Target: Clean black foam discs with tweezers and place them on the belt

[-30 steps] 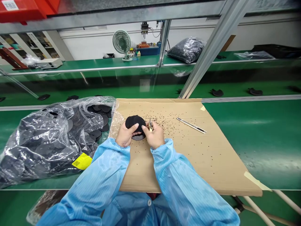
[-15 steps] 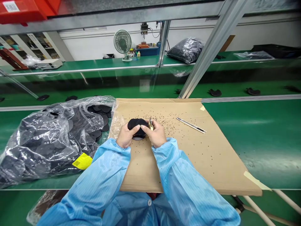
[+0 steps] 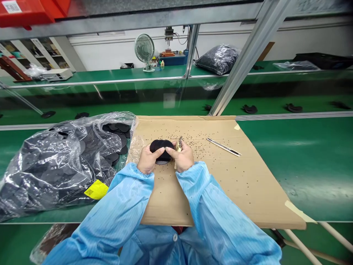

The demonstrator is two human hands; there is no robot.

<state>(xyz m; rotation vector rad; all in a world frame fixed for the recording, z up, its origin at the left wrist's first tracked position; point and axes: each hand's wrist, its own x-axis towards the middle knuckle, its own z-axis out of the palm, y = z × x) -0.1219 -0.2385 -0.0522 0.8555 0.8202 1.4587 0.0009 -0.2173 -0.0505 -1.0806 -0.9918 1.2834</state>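
Between both hands is a black, rounded flat pad [image 3: 160, 151], with a paler lower edge that looks like a second layer. My left hand [image 3: 149, 159] grips its left side, thumb on top. My right hand [image 3: 183, 158] pinches its right side, and the two thumb tips nearly meet at the middle. Tucked in the right hand's fingers is a small metal tool with pale handles [image 3: 179, 143], perhaps nippers; its working end points up and away. Both hands are just above a cardboard sheet [image 3: 209, 195] scattered with tiny dark bits.
A clear plastic bag [image 3: 60, 165] full of black pads lies left of the cardboard. A slim cutter knife [image 3: 224, 147] rests on the right of the sheet. Beyond it runs a green belt [image 3: 154, 107] carrying black pieces, behind a slanted metal post [image 3: 242, 66].
The tool in my right hand has tilted to the right, and the pad has turned slightly between my fingers. Black pieces on the belt have shifted a little left.
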